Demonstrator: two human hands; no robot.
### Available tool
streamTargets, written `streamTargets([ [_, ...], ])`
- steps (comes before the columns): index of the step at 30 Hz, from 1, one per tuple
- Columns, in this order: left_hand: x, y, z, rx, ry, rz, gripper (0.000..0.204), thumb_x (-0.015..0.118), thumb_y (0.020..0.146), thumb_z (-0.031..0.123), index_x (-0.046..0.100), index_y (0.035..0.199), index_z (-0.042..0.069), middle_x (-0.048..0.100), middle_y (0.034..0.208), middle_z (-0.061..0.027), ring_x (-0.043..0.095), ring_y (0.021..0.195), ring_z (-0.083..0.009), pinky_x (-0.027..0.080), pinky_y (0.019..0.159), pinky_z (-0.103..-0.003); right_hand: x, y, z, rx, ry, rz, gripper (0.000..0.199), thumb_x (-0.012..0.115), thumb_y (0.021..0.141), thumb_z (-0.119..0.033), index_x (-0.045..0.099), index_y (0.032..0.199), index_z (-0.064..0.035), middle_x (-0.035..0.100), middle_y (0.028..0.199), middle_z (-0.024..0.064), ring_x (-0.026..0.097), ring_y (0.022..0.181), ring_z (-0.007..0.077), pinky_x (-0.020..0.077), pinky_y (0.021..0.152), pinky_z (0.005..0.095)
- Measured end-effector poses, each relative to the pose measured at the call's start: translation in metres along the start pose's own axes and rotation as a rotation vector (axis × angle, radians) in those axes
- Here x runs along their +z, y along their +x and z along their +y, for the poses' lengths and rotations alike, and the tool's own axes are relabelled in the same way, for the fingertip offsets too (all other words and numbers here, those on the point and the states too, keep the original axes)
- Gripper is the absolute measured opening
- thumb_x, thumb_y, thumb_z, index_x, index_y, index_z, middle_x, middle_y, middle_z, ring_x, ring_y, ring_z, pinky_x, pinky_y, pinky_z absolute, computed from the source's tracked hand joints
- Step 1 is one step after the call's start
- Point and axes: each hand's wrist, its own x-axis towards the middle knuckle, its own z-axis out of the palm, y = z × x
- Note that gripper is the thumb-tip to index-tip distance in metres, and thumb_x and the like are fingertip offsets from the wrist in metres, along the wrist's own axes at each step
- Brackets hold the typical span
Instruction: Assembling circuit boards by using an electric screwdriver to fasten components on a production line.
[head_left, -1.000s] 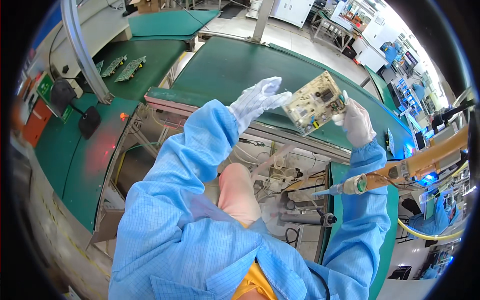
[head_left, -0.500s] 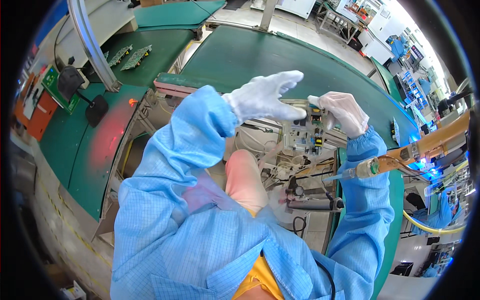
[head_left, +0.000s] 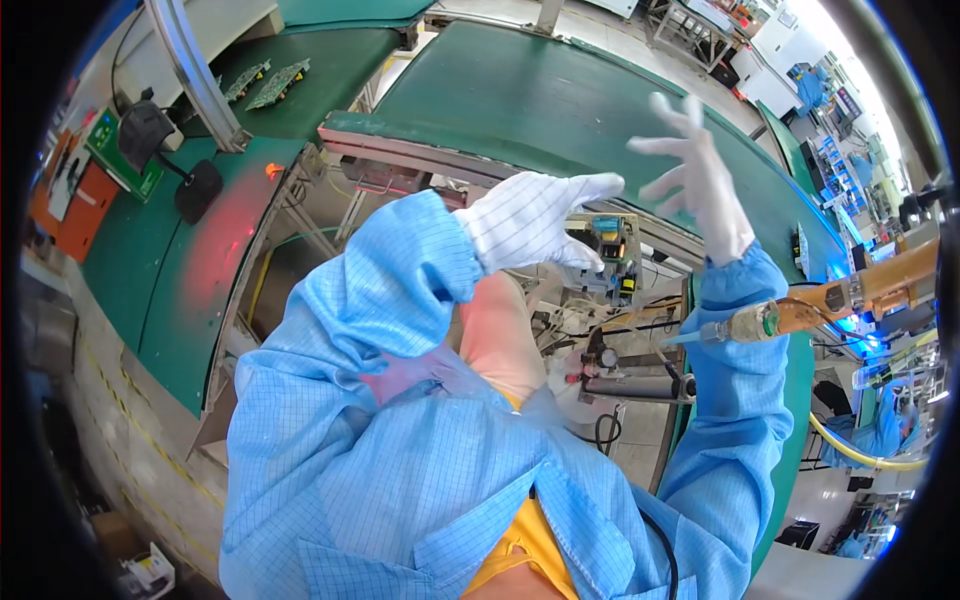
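Note:
My left hand [head_left: 535, 222], in a white striped glove, reaches across the middle with its fingers stretched out and its thumb apart. The thumb overlaps the left side of a circuit board [head_left: 618, 262] carrying blue, black and yellow parts; whether it touches the board, I cannot tell. Part of the board is hidden behind this hand. Lifted to the right of the board, my right hand [head_left: 700, 185] wears a white glove too. Its fingers are spread and hold nothing, in front of the green conveyor belt [head_left: 480, 95].
An orange arm with a pale nozzle [head_left: 750, 325] juts in from the right beside my right forearm. Below the board are hoses and a metal cylinder [head_left: 640, 387]. More circuit boards [head_left: 278, 85] lie on the far-left belt. A black lamp-like fixture [head_left: 197, 192] stands left.
My right hand has let go of the board's right edge, risen and spread its fingers. My left hand has shifted slightly downward, its thumb lower on the board's left side.

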Motion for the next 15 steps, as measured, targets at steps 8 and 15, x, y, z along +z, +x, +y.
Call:
streamTargets([
  [8,-0.054,-0.076,-0.026,-0.335,-1.164,0.402,0.054,0.073,0.084,0.015,0.052,0.131,0.001,0.063,0.120,-0.0086,0.062,0.107,-0.0188,0.050,0.094,-0.032,-0.042,0.009,0.092,-0.222,-0.170,0.164,0.060,0.032,0.104,-0.043,0.027,0.151,-0.0062,0.030,0.155,0.0095,0.031,0.141,0.0237,0.0201,0.117,0.0344],
  [15,-0.069,-0.140,-0.050,-0.339,-1.335,0.590,0.061,0.069,0.088,0.014,0.040,0.141,0.002,0.056,0.131,-0.0132,0.058,0.118,-0.0253,0.049,0.098,-0.040,-0.074,0.032,0.213,-0.249,-1.180,0.156,0.046,0.032,0.105,-0.024,0.039,0.142,0.0020,0.040,0.148,0.0160,0.039,0.136,0.0263,0.0274,0.115,0.0344],
])
